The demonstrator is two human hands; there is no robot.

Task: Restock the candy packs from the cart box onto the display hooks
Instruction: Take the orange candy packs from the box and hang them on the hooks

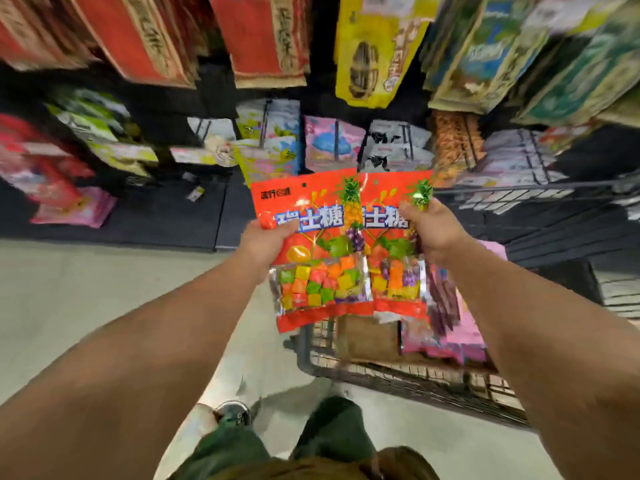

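Observation:
Two red candy packs with fruit pictures and clear windows of coloured cubes hang upright side by side in front of me. My left hand (pixel 266 245) grips the left edge of the left candy pack (pixel 311 247). My right hand (pixel 431 230) grips the right edge of the right candy pack (pixel 391 251), which sits partly behind the left one. Both packs are held above the wire cart (pixel 398 379). Inside it sits a cardboard box (pixel 367 336) with pink packs (pixel 464 327) beside it. Rows of hanging snack packs fill the display hooks (pixel 332 147) straight ahead.
Red bags (pixel 145 39), a yellow seed bag (pixel 370 53) and green bags (pixel 540 60) hang overhead. Pink packs (pixel 76 209) hang low at left. A dark shelf base (pixel 138 223) meets the pale floor (pixel 86 299). My shoe (pixel 232 412) stands beside the cart.

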